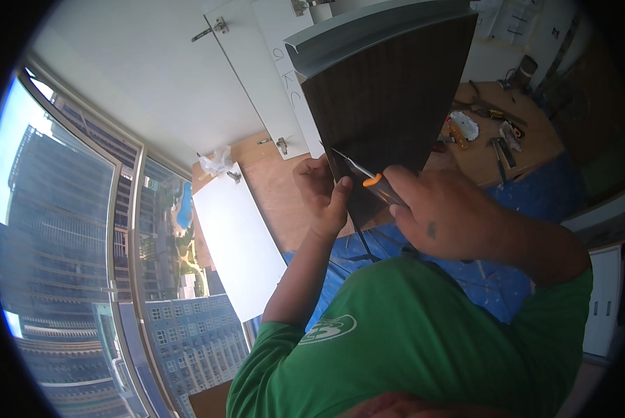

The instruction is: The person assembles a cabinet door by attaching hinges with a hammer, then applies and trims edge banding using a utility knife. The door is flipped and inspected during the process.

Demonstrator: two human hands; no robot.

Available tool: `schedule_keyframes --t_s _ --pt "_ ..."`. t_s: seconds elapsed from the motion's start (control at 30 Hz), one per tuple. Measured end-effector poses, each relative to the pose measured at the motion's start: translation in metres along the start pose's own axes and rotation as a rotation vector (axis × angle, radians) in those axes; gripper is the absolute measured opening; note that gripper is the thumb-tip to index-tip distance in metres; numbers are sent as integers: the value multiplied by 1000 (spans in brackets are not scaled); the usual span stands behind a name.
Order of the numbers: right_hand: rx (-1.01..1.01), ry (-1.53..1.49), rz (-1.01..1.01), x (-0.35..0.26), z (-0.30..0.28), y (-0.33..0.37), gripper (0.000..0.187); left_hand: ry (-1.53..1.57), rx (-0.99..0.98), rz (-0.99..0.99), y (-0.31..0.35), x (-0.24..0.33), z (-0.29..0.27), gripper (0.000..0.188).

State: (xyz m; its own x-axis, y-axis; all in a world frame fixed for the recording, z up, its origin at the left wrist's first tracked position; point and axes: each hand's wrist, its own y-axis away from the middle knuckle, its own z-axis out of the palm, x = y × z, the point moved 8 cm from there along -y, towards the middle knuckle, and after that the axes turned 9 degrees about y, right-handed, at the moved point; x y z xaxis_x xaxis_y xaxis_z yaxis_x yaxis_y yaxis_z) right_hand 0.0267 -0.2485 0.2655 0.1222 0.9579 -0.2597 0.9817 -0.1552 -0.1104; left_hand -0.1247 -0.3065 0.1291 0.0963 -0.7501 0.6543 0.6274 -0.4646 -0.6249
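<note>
A dark wood-grain panel stands on edge in front of me, with a grey metal profile along its upper edge. My left hand grips the panel's near left edge, thumb on the dark face and fingers behind. In my right hand is a hand tool with an orange-and-black handle and a slim metal end. Its tip meets the panel's left edge just above my left thumb. Whether that end is a blade or a shaft is too small to tell.
Behind the panel are white cabinet doors with hinges. On the wooden worktop lie a white board and a crumpled plastic bag. Several tools, among them a hammer, lie at right. Blue sheeting covers the floor; a window is left.
</note>
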Motion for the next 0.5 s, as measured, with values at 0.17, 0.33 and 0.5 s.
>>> schedule_keyframes --t_s 0.17,0.33,0.5 --pt "-128 -132 80 1 7 -2 22 -302 37 -105 10 -22 -18 36" --pt "-83 -219 61 4 11 -3 19 -505 34 8 6 -13 -9 32" --pt "-69 -238 56 4 12 -4 19 -521 57 8 6 -9 -4 22"
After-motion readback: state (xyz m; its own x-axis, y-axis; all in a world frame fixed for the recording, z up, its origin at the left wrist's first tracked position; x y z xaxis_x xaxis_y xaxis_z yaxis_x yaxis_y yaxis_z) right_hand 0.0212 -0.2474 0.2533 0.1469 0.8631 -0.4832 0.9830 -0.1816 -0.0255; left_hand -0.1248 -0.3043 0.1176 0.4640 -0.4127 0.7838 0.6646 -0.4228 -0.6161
